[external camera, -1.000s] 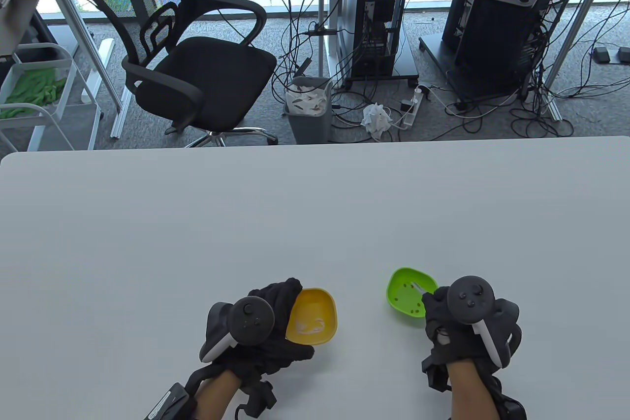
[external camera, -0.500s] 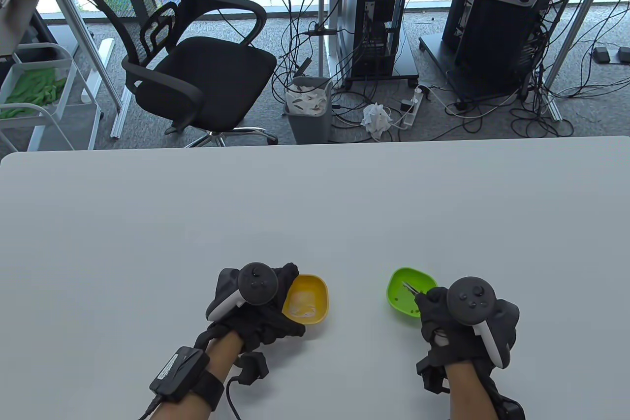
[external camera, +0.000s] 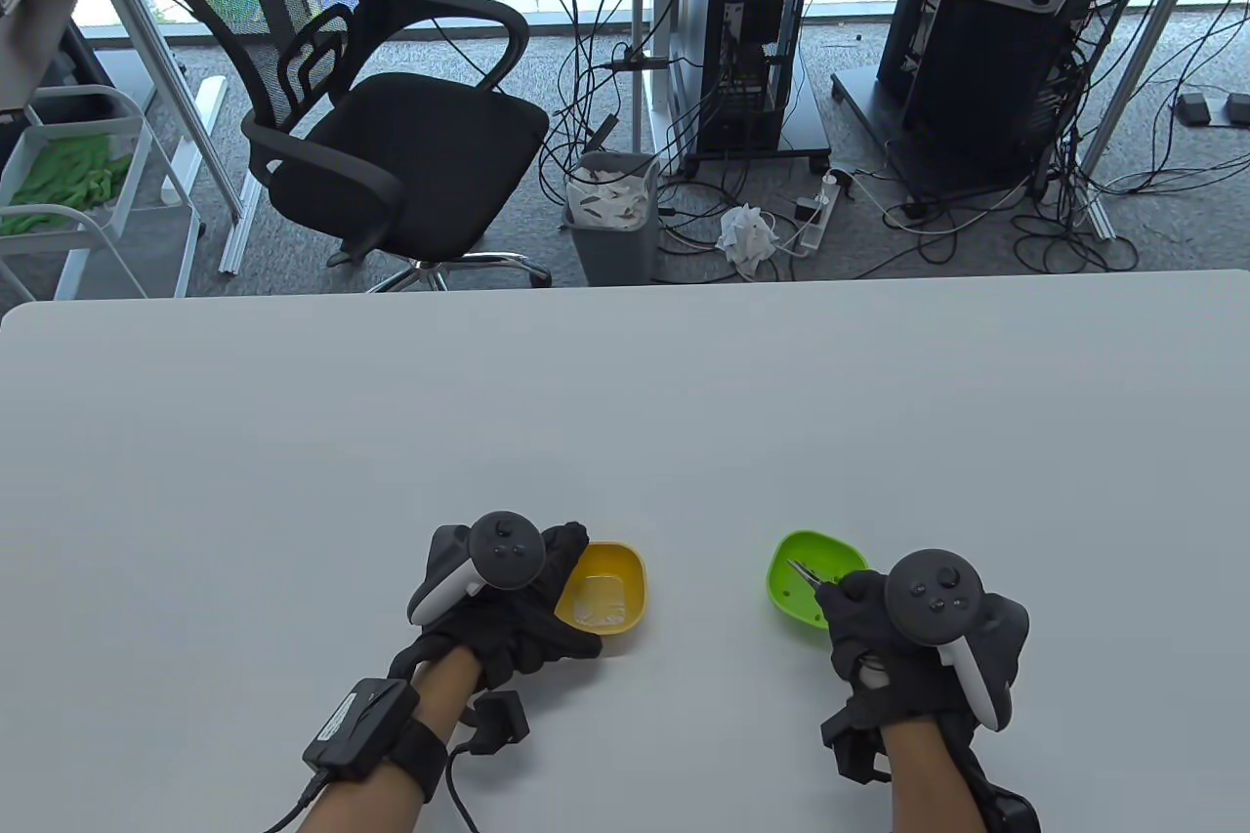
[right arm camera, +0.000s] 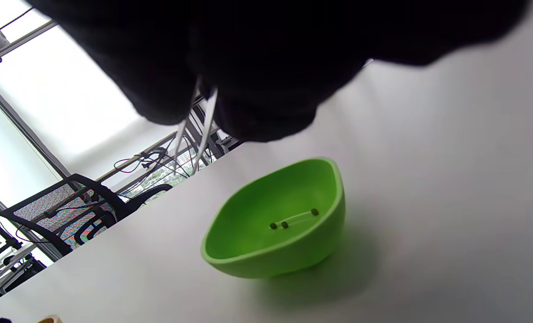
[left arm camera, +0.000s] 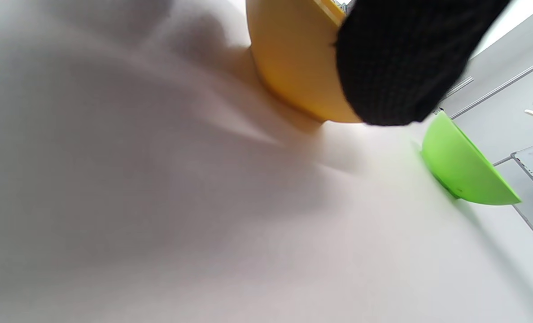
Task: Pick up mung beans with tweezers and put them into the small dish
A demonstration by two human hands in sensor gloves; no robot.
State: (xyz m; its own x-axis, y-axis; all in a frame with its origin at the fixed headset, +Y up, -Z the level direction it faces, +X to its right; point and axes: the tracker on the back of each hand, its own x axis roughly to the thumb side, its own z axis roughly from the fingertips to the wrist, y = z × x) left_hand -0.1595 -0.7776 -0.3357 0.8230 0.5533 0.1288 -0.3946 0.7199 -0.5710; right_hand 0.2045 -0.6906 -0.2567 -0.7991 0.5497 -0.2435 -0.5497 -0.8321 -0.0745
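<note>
My right hand (external camera: 884, 623) pinches the tweezers (external camera: 807, 571) over the green bowl (external camera: 796, 599), while the yellow dish (external camera: 625, 579), which my left hand (external camera: 518, 608) grips, lies left of it.

A pale grey table (external camera: 625, 403) with rounded far corners. Resting on it near the front edge — a yellow dish (external camera: 605, 589) to the left and a green dish (external camera: 803, 579) to the right, well apart. Both upright — flat on the surface.
</note>
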